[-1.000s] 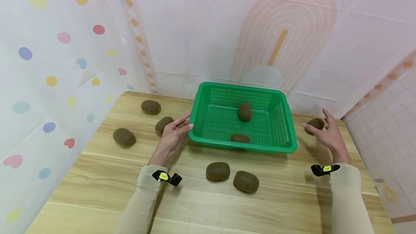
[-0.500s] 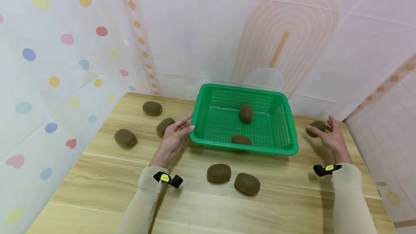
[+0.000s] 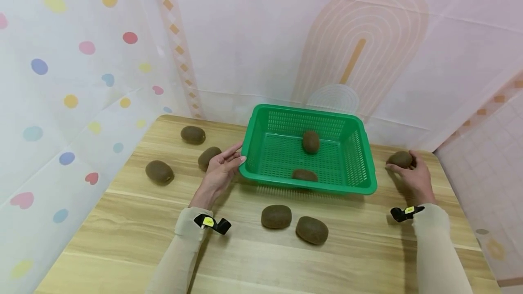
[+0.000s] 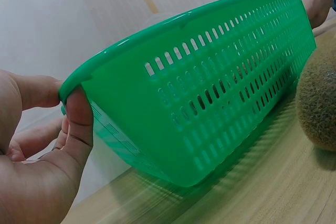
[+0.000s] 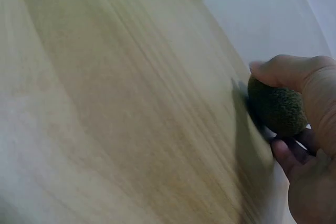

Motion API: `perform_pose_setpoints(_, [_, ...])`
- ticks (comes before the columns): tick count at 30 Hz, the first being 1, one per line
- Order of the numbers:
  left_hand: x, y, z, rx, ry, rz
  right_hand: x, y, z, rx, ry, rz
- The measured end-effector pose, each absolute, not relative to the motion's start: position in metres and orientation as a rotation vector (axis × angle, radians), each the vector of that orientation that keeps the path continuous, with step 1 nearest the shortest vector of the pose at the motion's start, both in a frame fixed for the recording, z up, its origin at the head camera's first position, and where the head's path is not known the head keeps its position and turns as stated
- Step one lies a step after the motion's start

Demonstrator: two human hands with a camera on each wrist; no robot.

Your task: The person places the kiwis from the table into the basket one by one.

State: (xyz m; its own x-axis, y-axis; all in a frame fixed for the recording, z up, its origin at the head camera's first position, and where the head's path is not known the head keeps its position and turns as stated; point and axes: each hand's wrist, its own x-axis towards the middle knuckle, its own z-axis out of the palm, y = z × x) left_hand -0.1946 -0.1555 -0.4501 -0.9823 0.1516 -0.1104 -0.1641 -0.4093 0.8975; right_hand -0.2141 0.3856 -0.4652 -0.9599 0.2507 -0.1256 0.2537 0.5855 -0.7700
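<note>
With thumb and fingers, my left hand (image 3: pixel 220 173) pinches the left rim of a green plastic basket (image 3: pixel 310 187); the left wrist view shows the rim between thumb and fingers (image 4: pixel 79 124). Two brown kiwifruits lie inside: one kiwifruit (image 3: pixel 311 142) toward the back, another kiwifruit (image 3: pixel 304 175) partly hidden by the front rim. Over at the table's right side, my right hand (image 3: pixel 416 177) grips a kiwifruit (image 3: pixel 400 159). Its thumb and fingers curl round that fruit (image 5: pixel 275 106) in the right wrist view, close to the table edge.
Left of the basket lie three kiwifruits, one of them (image 3: pixel 209 159) right behind my left hand. Two more, a kiwifruit (image 3: pixel 276 217) and its neighbour (image 3: pixel 312 230), lie in front of the basket. A patterned curtain (image 3: pixel 237 49) hangs behind the wooden table (image 3: pixel 253 267).
My right hand has come down onto the kiwifruit at the right and its fingers have closed round it. The left hand stays on the basket rim.
</note>
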Motion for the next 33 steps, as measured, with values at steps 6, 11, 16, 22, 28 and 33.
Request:
perform_pose_setpoints(6, [-0.1956,-0.1546,-0.4507,-0.021,1.587,2.486,-0.2147,0.385,-0.4675,0.494,2.806,-1.38])
perform_pose_setpoints(11, [-0.1964,-0.1546,-0.4513,-0.016,1.584,2.488,-0.2155,0.3856,-0.4692,0.502,2.813,-1.383])
perform_pose_setpoints(16, [-0.1965,-0.155,-0.4521,-0.023,1.588,2.493,-0.2155,0.3843,-0.4697,0.512,2.812,-1.387])
perform_pose_setpoints(22, [-0.1965,-0.1565,-0.4537,-0.022,1.598,2.488,-0.2144,0.3817,-0.4685,0.547,2.803,-1.411])
perform_pose_setpoints(28, [-0.1971,-0.1582,-0.4542,-0.005,1.605,2.488,-0.2128,0.3772,-0.4667,0.529,2.799,-1.452])
perform_pose_setpoints(33, [-0.1983,-0.1571,-0.4546,0.02,1.61,2.476,-0.211,0.3764,-0.4644,0.509,2.805,-1.464])
